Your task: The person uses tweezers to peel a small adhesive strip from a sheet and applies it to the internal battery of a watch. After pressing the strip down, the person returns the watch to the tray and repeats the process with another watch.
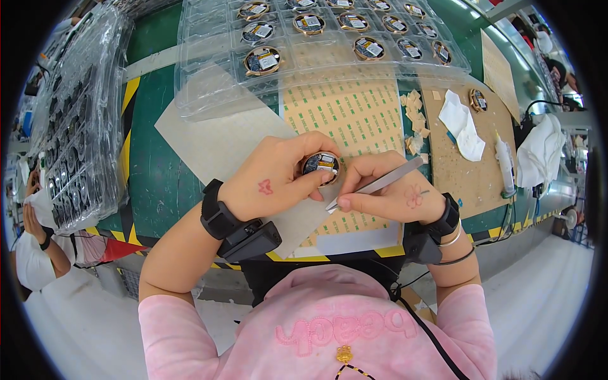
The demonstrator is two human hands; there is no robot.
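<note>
Between the thumb and fingers of my left hand (272, 174) is a round, gold-rimmed watch case (320, 166), its open side with circuit parts facing up. My right hand (386, 193) grips metal tweezers (387, 177) like a pen. Their tips point down and left, just below the watch case and apart from it. Beneath both hands lie a tan adhesive-backed sheet (342, 117) with rows of green print and a plain grey-beige sheet (196, 130).
Beyond the sheets, a clear plastic tray (304, 76) holds several similar watch cases. Stacked trays (76, 139) stand at left. On a brown board (472, 183) at right are a white cloth (461, 126), another watch case (478, 100) and a white pen-like tool (505, 168). Small tan scraps (415, 117) lie beside it.
</note>
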